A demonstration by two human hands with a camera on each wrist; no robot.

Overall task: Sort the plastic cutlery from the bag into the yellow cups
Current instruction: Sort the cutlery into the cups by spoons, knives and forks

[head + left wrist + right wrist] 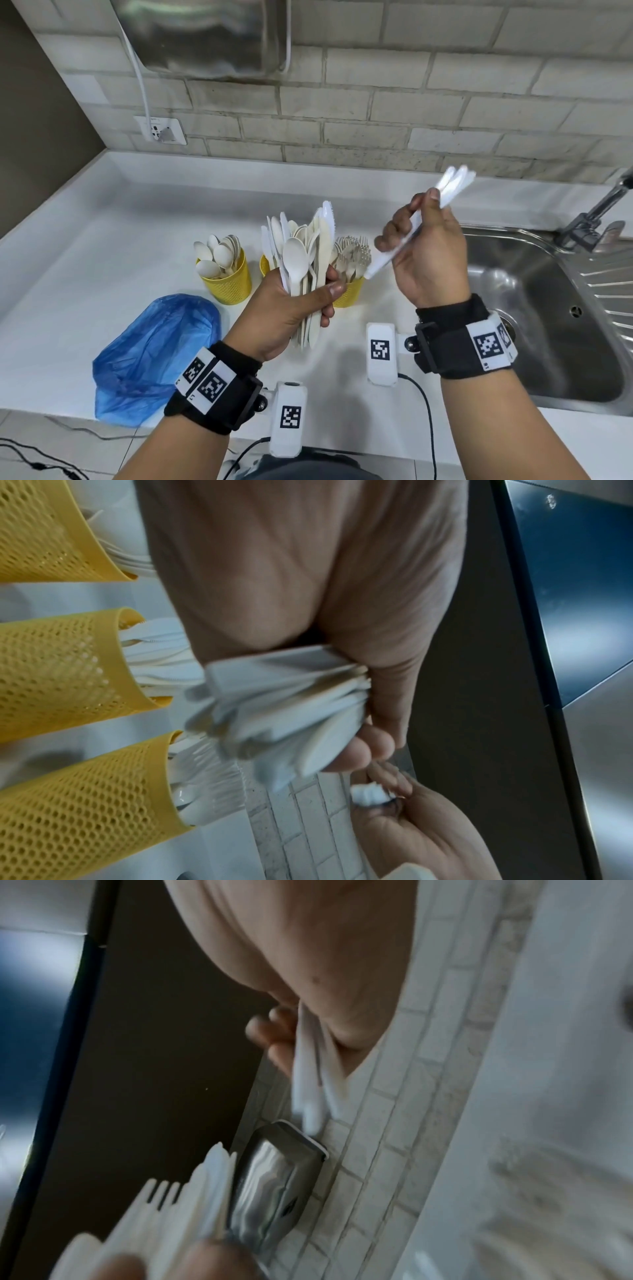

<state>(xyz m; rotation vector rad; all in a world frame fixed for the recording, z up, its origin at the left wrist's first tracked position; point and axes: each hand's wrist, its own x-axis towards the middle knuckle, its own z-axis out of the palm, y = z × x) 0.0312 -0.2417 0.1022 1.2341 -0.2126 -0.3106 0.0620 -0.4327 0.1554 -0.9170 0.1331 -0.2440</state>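
Observation:
My left hand [291,308] grips a thick bundle of mixed white and beige cutlery [305,263] upright above the counter; the handle ends [291,696] fan out below its palm. My right hand [424,246] pinches a few white knives [445,192], slanted up to the right and blurred [315,1074]. Three yellow mesh cups stand behind the hands. The left cup [227,281] holds spoons, and the right cup [349,293] holds forks. The bundle mostly hides the middle cup [264,265], which shows knives in the left wrist view [58,669]. The blue bag [154,356] lies crumpled at the front left.
A steel sink [534,308] with a faucet [596,212] fills the right side. A steel dispenser [205,37] hangs on the brick wall above a socket [161,130]. White counter [102,240] stretches left of the cups.

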